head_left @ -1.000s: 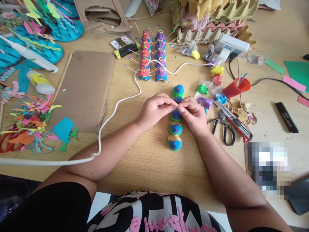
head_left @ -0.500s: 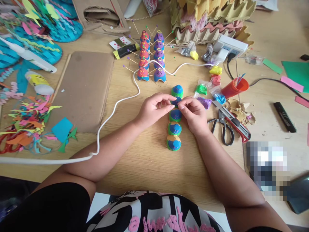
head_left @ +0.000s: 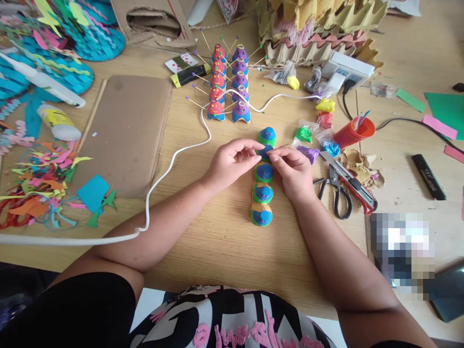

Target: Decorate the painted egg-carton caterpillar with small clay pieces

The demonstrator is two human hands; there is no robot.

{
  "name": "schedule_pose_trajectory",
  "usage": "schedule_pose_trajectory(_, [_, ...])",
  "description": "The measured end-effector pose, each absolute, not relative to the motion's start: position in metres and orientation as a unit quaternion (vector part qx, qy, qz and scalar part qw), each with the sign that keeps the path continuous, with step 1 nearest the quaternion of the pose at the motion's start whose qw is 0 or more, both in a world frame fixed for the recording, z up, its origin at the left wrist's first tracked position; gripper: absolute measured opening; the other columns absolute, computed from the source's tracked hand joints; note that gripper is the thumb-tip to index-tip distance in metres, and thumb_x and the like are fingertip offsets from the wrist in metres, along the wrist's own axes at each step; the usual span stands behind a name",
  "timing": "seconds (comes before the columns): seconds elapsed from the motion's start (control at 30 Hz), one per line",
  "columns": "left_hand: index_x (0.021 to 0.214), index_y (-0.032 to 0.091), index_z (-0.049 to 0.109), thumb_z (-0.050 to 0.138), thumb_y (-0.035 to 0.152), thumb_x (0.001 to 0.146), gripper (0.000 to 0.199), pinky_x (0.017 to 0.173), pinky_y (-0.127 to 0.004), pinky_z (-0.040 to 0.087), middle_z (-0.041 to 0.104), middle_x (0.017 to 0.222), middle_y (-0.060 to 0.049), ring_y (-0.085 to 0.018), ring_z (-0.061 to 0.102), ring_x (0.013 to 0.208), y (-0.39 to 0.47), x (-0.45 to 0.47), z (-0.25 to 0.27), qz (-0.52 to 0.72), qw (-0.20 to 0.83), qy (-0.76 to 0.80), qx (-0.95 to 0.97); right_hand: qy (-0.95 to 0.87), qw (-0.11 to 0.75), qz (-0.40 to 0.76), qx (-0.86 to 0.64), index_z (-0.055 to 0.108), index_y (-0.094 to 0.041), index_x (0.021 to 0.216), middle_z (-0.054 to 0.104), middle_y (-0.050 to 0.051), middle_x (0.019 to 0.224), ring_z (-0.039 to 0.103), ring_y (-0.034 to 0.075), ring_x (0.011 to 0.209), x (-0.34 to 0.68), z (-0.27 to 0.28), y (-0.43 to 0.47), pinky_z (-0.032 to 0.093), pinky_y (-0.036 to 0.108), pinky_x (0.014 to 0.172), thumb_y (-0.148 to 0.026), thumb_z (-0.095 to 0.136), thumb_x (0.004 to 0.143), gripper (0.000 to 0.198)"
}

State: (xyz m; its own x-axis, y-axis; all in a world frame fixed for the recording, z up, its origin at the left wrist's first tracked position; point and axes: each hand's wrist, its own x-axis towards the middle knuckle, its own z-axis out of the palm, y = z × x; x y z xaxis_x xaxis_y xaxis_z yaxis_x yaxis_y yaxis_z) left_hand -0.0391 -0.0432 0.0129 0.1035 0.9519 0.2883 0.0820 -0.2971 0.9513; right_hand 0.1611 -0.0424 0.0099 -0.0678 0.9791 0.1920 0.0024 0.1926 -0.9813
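Note:
A strip of egg-carton cups [head_left: 262, 193], coated in blue and green clay with small faces, stands upright on the table, running away from me. At its second cup from the far end, my left hand [head_left: 235, 162] has its thumb and index finger bent against the left side. My right hand [head_left: 293, 169] meets it from the other side, its thumb and index tips pinched together over that cup. Whatever small piece lies between those tips is hidden.
Finished red cups [head_left: 216, 110] and purple cups [head_left: 240, 111] with sticks stand behind. A white cable [head_left: 176, 157] crosses over my left forearm. Right of my hand lie scissors [head_left: 340, 198], a utility knife [head_left: 353, 186], clay bags and an orange cup [head_left: 353, 134]. Cardboard [head_left: 126, 130] lies left.
Almost nothing differs. Both hands keep their place at the second cup, with only tiny finger motion; the whole view has shifted very slightly.

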Motion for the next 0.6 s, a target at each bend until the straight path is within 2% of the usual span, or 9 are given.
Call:
schedule_pose_trajectory(0.1, [0.11, 0.022, 0.083, 0.083, 0.032, 0.088, 0.025, 0.068, -0.025, 0.051, 0.079, 0.09, -0.002, -0.014, 0.069, 0.081, -0.043, -0.039, 0.012, 0.517, 0.416, 0.425, 0.616, -0.549, 0.527, 0.464, -0.453, 0.081, -0.027, 0.086, 0.077, 0.001, 0.091, 0.067, 0.017, 0.083, 0.16, 0.01, -0.042, 0.055, 0.032, 0.078, -0.072, 0.089, 0.079, 0.047])
schedule_pose_trajectory(0.33, [0.108, 0.022, 0.084, 0.083, 0.036, 0.091, 0.022, 0.076, -0.027, 0.056, 0.08, 0.095, -0.004, -0.015, 0.071, 0.086, -0.045, -0.038, 0.016, 0.5, 0.419, 0.407, 0.639, -0.607, 0.491, 0.419, -0.464, 0.077, -0.024, 0.076, 0.073, 0.001, 0.08, 0.064, 0.017, 0.079, 0.16, 0.023, -0.047, 0.055, 0.035, 0.082, -0.077, 0.071, 0.093, 0.055])
schedule_pose_trajectory(0.6, [0.105, 0.021, 0.084, 0.082, 0.033, 0.095, 0.015, 0.081, -0.028, 0.058, 0.081, 0.099, -0.004, -0.016, 0.072, 0.09, -0.047, -0.038, 0.021, 0.501, 0.372, 0.385, 0.68, -0.642, 0.485, 0.404, -0.434, 0.076, -0.024, 0.074, 0.066, 0.001, 0.076, 0.061, 0.016, 0.076, 0.159, 0.022, -0.046, 0.053, 0.035, 0.079, -0.074, 0.072, 0.094, 0.054])
